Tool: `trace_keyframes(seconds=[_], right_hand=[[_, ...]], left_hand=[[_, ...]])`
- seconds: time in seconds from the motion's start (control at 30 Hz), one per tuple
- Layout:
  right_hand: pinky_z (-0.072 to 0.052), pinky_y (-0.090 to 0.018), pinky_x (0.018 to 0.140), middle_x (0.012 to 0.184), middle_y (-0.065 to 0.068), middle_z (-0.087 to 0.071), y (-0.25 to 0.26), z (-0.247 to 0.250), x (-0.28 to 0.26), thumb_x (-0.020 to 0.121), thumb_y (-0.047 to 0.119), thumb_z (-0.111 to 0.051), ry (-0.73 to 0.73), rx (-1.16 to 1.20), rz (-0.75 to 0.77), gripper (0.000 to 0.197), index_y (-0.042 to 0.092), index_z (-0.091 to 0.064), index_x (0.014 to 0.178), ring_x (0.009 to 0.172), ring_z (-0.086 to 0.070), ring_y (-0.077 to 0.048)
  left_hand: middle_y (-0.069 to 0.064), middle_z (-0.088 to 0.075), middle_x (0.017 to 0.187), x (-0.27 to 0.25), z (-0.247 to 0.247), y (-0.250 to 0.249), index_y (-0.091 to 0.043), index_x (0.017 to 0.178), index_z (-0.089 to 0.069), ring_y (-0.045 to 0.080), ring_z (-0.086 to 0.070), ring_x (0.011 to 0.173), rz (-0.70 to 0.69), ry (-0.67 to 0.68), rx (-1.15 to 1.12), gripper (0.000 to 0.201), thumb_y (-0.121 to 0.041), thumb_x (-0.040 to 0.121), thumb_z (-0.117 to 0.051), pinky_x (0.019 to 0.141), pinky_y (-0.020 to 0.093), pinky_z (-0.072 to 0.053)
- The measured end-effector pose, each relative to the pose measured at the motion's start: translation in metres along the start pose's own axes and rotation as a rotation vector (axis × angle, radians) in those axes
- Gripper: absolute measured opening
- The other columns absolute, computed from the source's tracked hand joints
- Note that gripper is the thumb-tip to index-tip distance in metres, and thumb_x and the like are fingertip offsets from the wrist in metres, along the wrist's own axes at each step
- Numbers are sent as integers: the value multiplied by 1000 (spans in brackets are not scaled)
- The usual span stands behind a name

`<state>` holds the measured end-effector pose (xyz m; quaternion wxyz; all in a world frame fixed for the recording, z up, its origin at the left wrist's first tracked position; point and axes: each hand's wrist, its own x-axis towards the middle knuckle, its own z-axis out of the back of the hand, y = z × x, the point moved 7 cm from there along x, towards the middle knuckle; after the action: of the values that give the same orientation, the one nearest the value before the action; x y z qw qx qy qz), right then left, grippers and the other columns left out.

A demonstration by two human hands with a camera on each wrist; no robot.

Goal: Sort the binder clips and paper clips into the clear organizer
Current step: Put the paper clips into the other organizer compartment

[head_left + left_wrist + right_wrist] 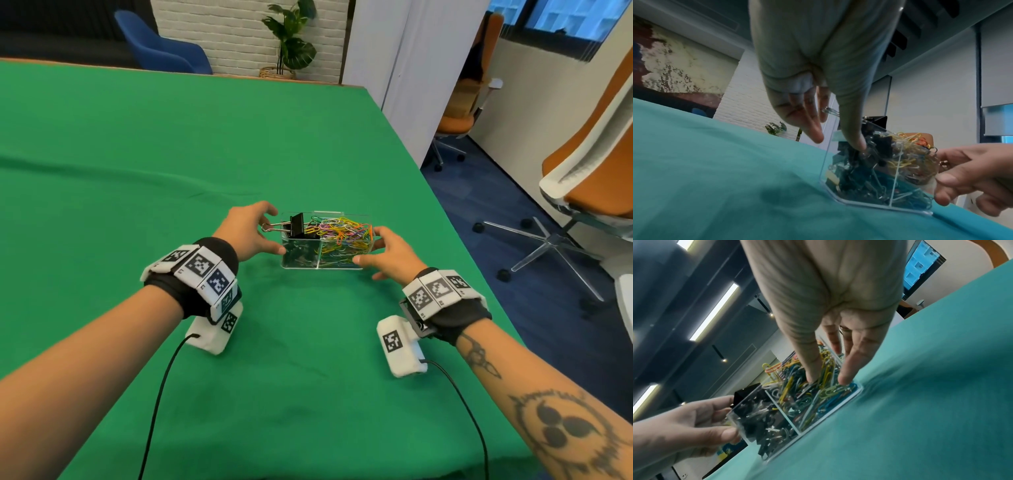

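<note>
A clear two-part organizer (301,262) stands on the green cloth (171,154). Its left compartment holds black binder clips (297,224), one sticking up above the rim. Its right compartment is heaped with coloured paper clips (346,229). My left hand (275,229) cups the left end: the thumb (857,142) touches the front wall, and the fingers (813,134) hang straight, just clear of the end wall. My right hand (368,246) holds the right end, thumb (813,376) on the front wall and fingers at the end wall.
The table's right edge (445,212) runs close beside the organizer, with blue floor below. Orange office chairs (589,164) stand to the right. Cables (161,383) trail from both wrist cameras across the cloth toward me. The cloth stretches wide to the left and far side.
</note>
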<state>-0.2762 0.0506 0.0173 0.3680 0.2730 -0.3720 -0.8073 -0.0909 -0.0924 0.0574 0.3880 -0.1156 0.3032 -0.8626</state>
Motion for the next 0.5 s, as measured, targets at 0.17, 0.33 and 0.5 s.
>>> trace_keyframes(seconds=[0.17,0.33,0.5], right_hand=[[-48,-13,40,102,-7,-50,4,3,1,81,16,-69,-71,-21,53,50,7,-47,125,83,-56,-22],[-51,-15,45,95,-5,-52,15,-5,7,83,14,-67,-73,-44,81,45,6,-48,123,83,-57,-23],[-58,-42,74,99,-8,-52,23,-11,9,82,17,-67,-90,-60,73,49,5,-48,126,88,-59,-26]], left_hand=[[18,-64,110,8,-2,-9,-2,118,-57,22,-56,80,-19,12,-25,60,-4,64,-82,89,34,-50],[18,-62,116,13,3,-11,-1,123,-54,32,-62,102,53,-4,66,65,-4,64,-81,98,39,-48],[18,-54,131,16,7,-17,-4,135,-43,33,-52,120,101,-34,153,77,-7,68,-80,105,41,-42]])
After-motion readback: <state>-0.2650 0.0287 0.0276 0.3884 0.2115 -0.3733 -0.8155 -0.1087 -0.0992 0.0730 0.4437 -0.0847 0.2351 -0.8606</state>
